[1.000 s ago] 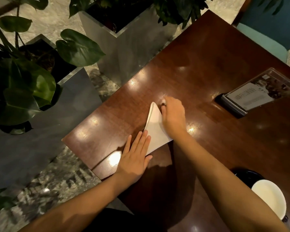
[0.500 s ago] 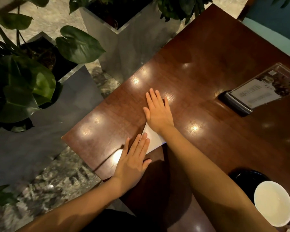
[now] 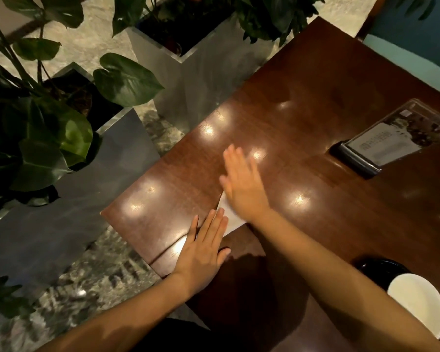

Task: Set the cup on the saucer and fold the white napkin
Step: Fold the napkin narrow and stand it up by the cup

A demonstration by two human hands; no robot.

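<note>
While your left hand [image 3: 202, 252] lies flat and open, fingertips pinning the napkin's near corner, the white napkin [image 3: 229, 215] sits folded near the table's [image 3: 315, 102] left edge. Just right of it, your right hand [image 3: 241, 185] presses open-palmed over the fold, gripping nothing. Thin and soft, it'll likely slide on that glossy wood, so take it by a corner. Far right of the napkin, the cup [image 3: 417, 309] rests on its dark saucer [image 3: 376, 267].
</note>
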